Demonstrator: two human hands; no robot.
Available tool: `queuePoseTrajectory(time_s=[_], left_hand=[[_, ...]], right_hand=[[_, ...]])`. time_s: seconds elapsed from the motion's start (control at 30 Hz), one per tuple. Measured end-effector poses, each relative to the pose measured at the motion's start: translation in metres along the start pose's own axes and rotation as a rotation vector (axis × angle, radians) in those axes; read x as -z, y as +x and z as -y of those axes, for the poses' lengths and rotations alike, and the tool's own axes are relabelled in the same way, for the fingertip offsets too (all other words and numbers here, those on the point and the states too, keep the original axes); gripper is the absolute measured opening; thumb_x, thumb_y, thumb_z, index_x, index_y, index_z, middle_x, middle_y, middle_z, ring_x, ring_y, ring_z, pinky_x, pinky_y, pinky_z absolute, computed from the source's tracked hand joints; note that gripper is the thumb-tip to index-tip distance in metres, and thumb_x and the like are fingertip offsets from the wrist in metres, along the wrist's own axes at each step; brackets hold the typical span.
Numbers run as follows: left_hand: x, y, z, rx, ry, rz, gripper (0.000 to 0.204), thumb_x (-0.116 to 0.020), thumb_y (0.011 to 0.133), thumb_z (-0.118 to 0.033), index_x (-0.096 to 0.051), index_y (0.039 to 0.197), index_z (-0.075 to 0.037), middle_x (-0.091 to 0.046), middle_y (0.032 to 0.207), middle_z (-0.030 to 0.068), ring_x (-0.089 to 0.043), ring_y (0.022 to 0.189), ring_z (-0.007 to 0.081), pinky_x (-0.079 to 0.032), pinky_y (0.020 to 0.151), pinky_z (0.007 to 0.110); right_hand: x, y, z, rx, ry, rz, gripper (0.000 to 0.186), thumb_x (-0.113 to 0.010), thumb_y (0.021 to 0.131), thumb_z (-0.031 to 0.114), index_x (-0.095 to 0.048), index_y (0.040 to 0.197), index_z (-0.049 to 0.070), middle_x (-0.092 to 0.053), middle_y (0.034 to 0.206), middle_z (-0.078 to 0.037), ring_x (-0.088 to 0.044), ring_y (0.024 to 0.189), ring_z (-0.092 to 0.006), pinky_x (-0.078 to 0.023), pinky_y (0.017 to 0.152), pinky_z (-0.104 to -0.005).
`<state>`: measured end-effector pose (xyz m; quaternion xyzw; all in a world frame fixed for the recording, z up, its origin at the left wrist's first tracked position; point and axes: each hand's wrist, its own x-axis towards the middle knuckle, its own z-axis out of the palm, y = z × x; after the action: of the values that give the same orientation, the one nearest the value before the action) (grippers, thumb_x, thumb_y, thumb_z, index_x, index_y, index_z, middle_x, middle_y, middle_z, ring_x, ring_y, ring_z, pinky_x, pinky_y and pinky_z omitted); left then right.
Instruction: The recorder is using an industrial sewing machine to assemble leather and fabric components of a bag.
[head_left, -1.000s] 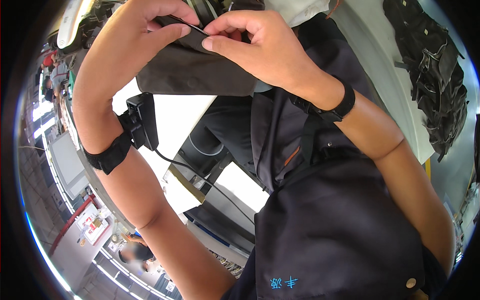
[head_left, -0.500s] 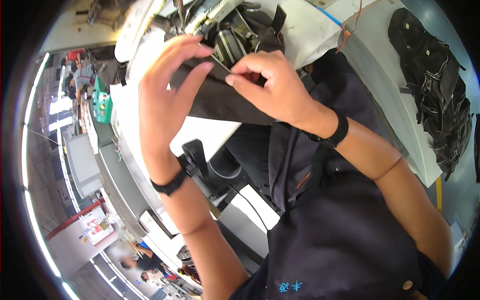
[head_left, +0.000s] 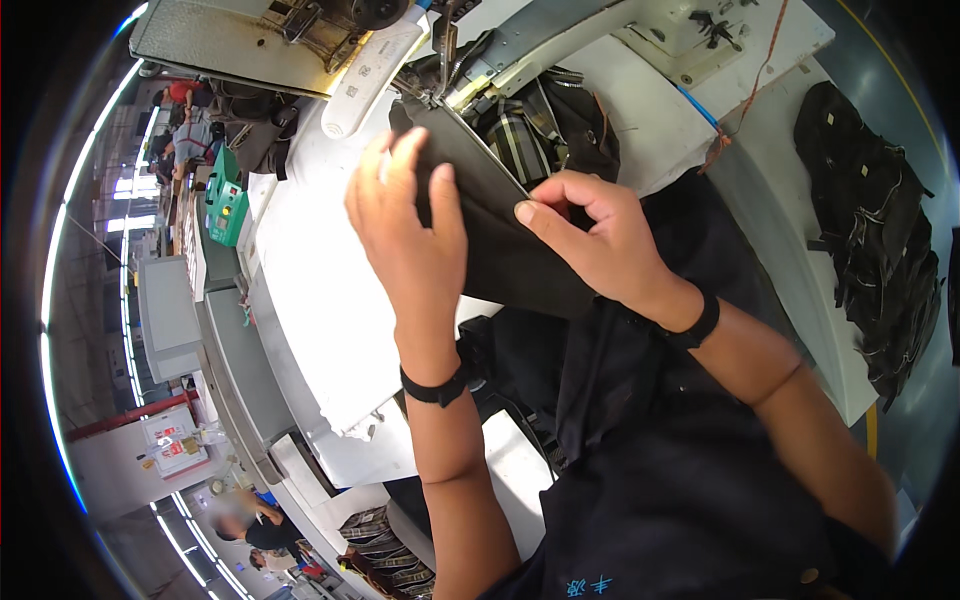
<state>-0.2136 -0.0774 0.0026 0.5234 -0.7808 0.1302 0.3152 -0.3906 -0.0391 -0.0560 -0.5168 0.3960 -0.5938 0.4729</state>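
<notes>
A dark brown-black fabric piece with a pale-lined straight edge lies at the sewing machine, its far end close to the needle area. My right hand pinches this edge between thumb and index finger at its near end. My left hand is open, thumb and fingers apart, over the left part of the fabric; whether its fingertips touch the cloth I cannot tell. Just beyond the edge lies a striped lining amid more dark fabric with a zipper.
A white table surface extends to the left. Several dark sewn pieces lie heaped at the right. An orange cord hangs by a blue tube at the back. A green box and other people are farther left.
My left hand has moved off the fabric edge to the left and nearer, fingers spread. My right hand still pinches the edge. The view has shifted, showing more of the machine.
</notes>
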Motion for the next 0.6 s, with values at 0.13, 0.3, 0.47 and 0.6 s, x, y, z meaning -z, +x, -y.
queuePoseTrajectory(time_s=[0.13,0.3,0.47,0.6], left_hand=[[-0.009,-0.018,-0.004,-0.023,-0.175,0.077,0.037,-0.074,0.093,-0.012,-0.07,0.129,-0.007,-0.06,0.139,0.0183,-0.056,0.129,0.0361,-0.039,0.112,0.046],[-0.017,-0.023,0.002,0.04,-0.066,-0.007,0.047,-0.076,0.093,-0.013,-0.065,0.138,-0.008,-0.06,0.142,0.0185,-0.057,0.132,0.0323,-0.041,0.113,0.041],[-0.023,-0.023,0.003,0.14,-0.32,0.021,0.05,-0.079,0.092,-0.013,-0.064,0.139,-0.008,-0.061,0.141,0.0165,-0.056,0.134,0.0299,-0.041,0.114,0.04],[-0.023,-0.025,0.007,0.141,-0.328,0.029,0.05,-0.08,0.091,-0.013,-0.064,0.139,-0.009,-0.06,0.141,0.0172,-0.055,0.134,0.032,-0.041,0.113,0.042]], right_hand=[[0.004,0.0,0.0,0.185,-0.261,0.029,0.011,-0.076,0.093,0.013,-0.069,0.088,0.006,-0.059,0.074,0.0,-0.049,0.073,-0.0137,-0.041,0.077,-0.0304],[0.01,0.006,-0.006,0.209,-0.312,0.025,0.015,-0.078,0.091,0.017,-0.068,0.087,0.007,-0.064,0.073,0.001,-0.059,0.067,-0.0159,-0.042,0.078,-0.0328],[0.01,0.01,-0.012,0.091,-0.12,0.02,0.019,-0.078,0.09,0.017,-0.069,0.088,0.001,-0.066,0.071,-0.004,-0.061,0.067,-0.0135,-0.048,0.065,-0.029],[0.007,0.007,-0.016,0.096,-0.065,0.013,0.018,-0.076,0.092,0.016,-0.072,0.092,-0.001,-0.068,0.073,-0.005,-0.06,0.067,-0.0114,-0.048,0.064,-0.028]])
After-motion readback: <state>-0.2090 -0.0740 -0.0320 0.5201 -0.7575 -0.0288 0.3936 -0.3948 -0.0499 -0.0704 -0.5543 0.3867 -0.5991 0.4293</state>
